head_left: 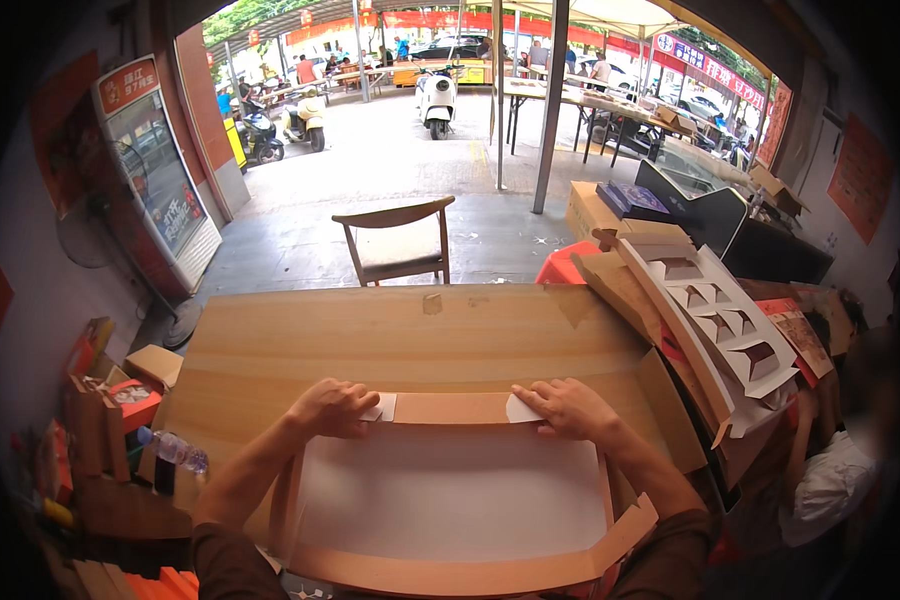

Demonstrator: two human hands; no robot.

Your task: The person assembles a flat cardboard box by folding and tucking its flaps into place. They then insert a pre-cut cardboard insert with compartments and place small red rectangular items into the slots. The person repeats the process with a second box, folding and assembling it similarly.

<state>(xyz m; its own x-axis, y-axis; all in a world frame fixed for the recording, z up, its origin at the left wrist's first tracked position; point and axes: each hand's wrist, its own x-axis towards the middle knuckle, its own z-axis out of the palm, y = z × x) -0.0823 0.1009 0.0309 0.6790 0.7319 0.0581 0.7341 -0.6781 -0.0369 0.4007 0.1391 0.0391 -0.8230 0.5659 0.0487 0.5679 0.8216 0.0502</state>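
Note:
A shallow cardboard box (450, 490) with a white inside and orange-tan walls lies on the wooden table (370, 340) in front of me. Curled fingers of my left hand (338, 407) grip its far left corner, beside a small white flap (386, 407). At the far right corner my right hand (567, 408) pinches another white flap (520, 408). Between my hands the far wall (450, 408) stands folded along its edge. The near wall (440, 567) is unfolded outward, with its right end flap (625, 532) sticking up at an angle. My thumbs are partly hidden.
White die-cut inserts (715, 315) and flattened cardboard pile up on the right, near another person's arm (802, 440). Plastic bottles (175, 450) and boxes (135, 405) stand at the left. A wooden chair (398, 240) is beyond the table; a glass-door fridge (160, 170) stands far left.

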